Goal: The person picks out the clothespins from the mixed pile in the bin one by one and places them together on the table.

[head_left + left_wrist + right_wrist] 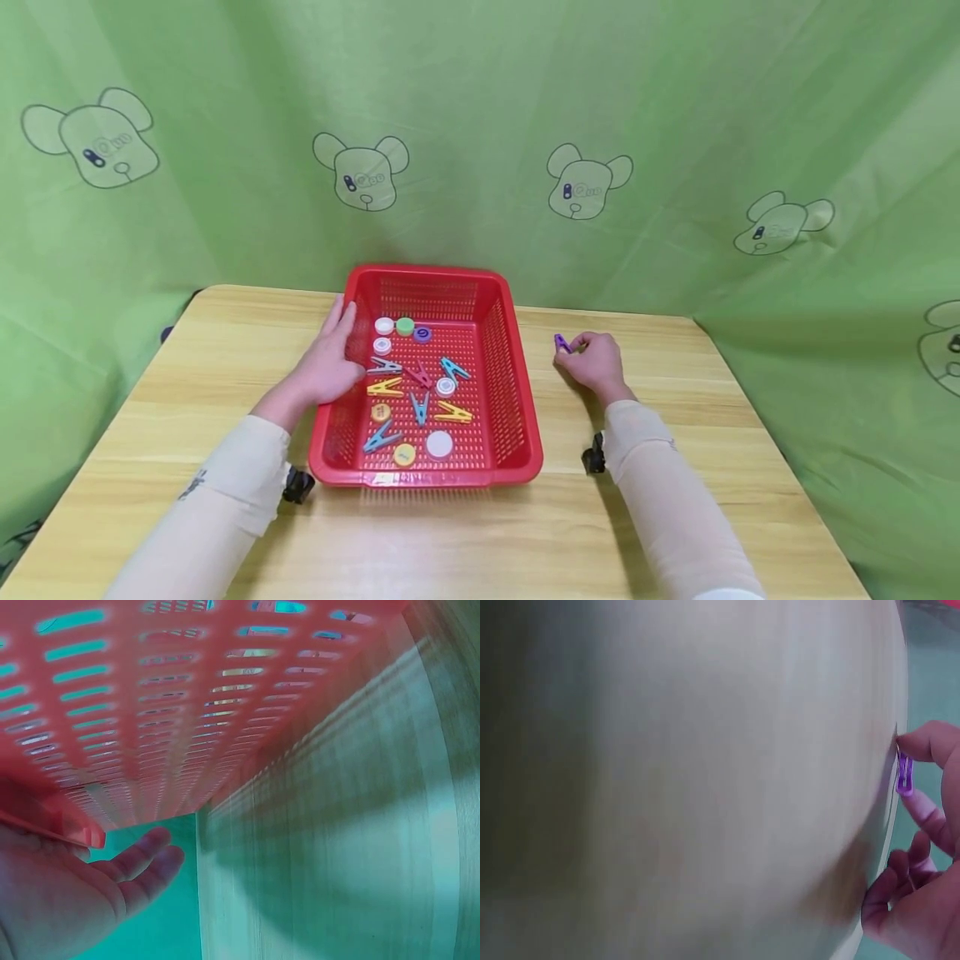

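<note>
My left hand (327, 360) holds the left rim of a red plastic basket (528, 417), its thumb over the rim. From the left wrist view, some fingers of that hand (71, 889) stretch along the outside, below the rim. To the basket's right, my right hand (596, 365) pinches a small purple clothespin (561, 342) between thumb and fingertip. The right wrist view shows this clothespin (905, 774) upright between the fingers, close to the tabletop. Inside the basket lie yellow clothespins (454, 412), blue clothespins (382, 437), a red clothespin (420, 375) and a grey one (385, 366).
Several round bottle caps lie among the clothespins, including a green cap (405, 326), a purple cap (422, 334), a large white cap (439, 445) and a yellow cap (404, 454). The wooden table (675, 467) ends at a green curtain (480, 125) behind the basket.
</note>
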The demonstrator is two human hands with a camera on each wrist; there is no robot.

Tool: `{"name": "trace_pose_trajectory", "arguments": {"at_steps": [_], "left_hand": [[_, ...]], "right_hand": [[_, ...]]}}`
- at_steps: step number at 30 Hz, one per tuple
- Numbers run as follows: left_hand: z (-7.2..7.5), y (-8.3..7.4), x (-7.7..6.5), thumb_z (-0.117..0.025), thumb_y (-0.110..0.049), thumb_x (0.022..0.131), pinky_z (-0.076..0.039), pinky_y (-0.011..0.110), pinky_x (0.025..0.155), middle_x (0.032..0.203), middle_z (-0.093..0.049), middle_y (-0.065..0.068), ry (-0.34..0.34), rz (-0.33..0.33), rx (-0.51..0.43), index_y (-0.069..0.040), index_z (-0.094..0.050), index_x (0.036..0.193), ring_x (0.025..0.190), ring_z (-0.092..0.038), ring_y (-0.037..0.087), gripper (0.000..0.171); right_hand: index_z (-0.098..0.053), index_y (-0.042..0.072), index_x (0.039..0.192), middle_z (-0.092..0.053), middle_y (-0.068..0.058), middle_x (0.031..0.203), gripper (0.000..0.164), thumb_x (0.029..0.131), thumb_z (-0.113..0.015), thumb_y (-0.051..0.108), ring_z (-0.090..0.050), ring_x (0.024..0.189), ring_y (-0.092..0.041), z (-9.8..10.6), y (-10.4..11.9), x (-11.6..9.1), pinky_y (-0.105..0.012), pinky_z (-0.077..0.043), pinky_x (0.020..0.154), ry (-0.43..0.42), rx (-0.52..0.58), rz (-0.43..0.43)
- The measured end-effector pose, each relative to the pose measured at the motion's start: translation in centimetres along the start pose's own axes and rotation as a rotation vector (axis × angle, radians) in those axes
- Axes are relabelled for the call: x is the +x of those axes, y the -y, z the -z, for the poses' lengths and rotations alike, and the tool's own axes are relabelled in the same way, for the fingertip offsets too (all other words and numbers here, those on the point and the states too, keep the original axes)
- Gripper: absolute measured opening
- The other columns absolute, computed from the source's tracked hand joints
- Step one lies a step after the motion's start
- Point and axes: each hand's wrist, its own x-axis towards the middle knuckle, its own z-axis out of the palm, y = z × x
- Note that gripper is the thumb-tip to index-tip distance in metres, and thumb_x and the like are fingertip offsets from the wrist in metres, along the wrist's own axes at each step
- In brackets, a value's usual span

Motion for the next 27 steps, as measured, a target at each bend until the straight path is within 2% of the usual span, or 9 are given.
{"name": "trace_pose_trajectory", "arguments": {"at_steps": [9,22,27], "left_hand": [[0.05,0.27,0.40,-0.063,0.005,0.078,-0.029,0.059,0.111,0.164,0.019,-0.001,0.012,-0.022,0.019,-0.006,-0.003,0.160,0.149,-0.001,0.038,0.102],[0.15,0.23,0.16,-0.062,0.005,0.079,-0.028,0.059,0.111,0.164,0.021,-0.001,0.022,-0.003,0.010,-0.006,-0.001,0.160,0.149,0.001,0.038,0.102],[0.21,0.03,0.15,-0.062,0.006,0.079,-0.032,0.060,0.109,0.164,0.021,0.001,0.026,-0.004,0.002,-0.006,0.000,0.160,0.149,0.001,0.039,0.102]], "right_hand": [[-0.067,0.007,0.087,-0.061,-0.013,0.091,0.030,0.074,-0.072,0.033,-0.053,0.089,-0.031,-0.38,0.34,-0.03,-0.043,-0.047,0.082,-0.049,-0.022,-0.050],[-0.067,0.006,0.090,-0.063,-0.013,0.091,0.032,0.074,-0.072,0.033,-0.055,0.088,-0.031,-0.49,0.51,0.18,-0.042,-0.049,0.081,-0.038,-0.003,-0.074],[-0.067,0.006,0.090,-0.063,-0.013,0.091,0.031,0.074,-0.073,0.032,-0.055,0.087,-0.031,-0.53,0.46,0.18,-0.042,-0.049,0.080,-0.038,0.010,-0.075]]}}
